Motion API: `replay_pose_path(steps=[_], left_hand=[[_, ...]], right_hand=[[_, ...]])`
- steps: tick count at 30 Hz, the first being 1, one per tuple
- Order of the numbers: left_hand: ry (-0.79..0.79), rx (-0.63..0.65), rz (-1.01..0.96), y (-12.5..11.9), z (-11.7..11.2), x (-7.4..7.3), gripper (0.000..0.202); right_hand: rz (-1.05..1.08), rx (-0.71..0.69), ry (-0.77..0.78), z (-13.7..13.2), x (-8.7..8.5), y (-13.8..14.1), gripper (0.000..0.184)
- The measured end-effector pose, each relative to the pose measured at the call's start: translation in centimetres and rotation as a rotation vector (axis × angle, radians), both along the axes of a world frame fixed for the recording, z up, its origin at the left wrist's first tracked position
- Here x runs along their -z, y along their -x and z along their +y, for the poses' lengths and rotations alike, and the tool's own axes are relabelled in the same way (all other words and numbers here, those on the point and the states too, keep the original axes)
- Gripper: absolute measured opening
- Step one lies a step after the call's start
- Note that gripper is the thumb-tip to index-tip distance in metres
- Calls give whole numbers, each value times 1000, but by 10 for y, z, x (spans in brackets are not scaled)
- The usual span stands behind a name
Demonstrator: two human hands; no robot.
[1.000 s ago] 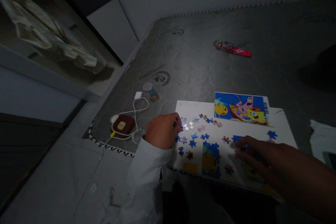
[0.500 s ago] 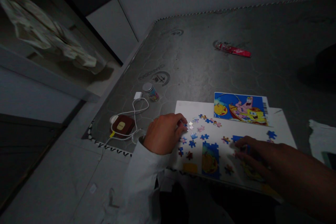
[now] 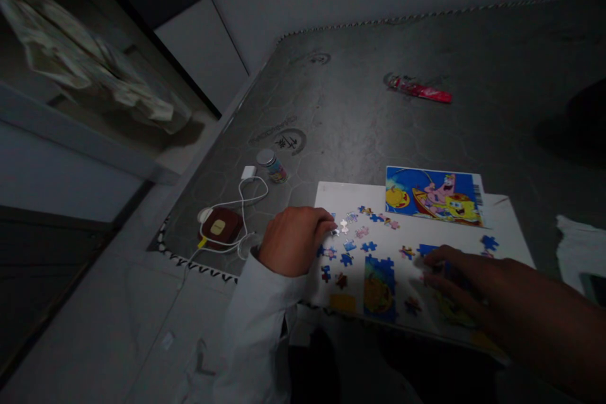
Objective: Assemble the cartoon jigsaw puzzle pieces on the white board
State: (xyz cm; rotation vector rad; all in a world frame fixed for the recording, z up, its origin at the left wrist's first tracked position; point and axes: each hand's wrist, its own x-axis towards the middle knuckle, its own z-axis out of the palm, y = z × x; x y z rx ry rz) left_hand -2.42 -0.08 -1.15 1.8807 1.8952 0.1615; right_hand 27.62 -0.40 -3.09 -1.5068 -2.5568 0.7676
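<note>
A white board [image 3: 502, 240] bears loose jigsaw pieces and joined sections. My left hand [image 3: 293, 243] is over its left side, thumb and forefinger pinched at a small puzzle piece [image 3: 334, 232]. Around those fingertips lie several loose pieces, among them a pale one [image 3: 344, 226] and a blue one [image 3: 349, 245]. My right hand [image 3: 492, 287] is curled over a partly hidden joined section [image 3: 452, 312], with what looks like a puzzle piece [image 3: 444, 269] between finger and thumb. Left of it lies a joined blue-and-yellow section [image 3: 379, 290].
A cartoon picture card [image 3: 433, 196] overlaps the board's far edge. Leftward on the grey mat [image 3: 341, 120] are a lidded jar [image 3: 272, 166], a brown box [image 3: 221, 228] and a white cable [image 3: 243, 202]. A red packet [image 3: 421, 89] lies farther back, white paper [image 3: 575, 252] at right.
My left fingertips have closed and shifted slightly; the piece beside them showed blue and now looks pale and dark. My right hand stays almost where it was.
</note>
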Motion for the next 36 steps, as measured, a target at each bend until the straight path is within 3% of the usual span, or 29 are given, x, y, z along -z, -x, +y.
replay_pose_path(steps=[9, 17, 32, 36], left_hand=[[11, 27, 51, -2, -1, -2, 24], [-15, -20, 88, -5, -1, -4, 21], [-4, 14, 107, -4, -1, 2, 18], [47, -32, 101, -4, -1, 2, 19]], right_hand=[[-26, 3, 11, 0, 0, 0, 55], [-9, 7, 40, 1, -3, 1, 49], [15, 26, 34, 0, -4, 1, 52], [17, 30, 59, 1, -5, 2, 51]])
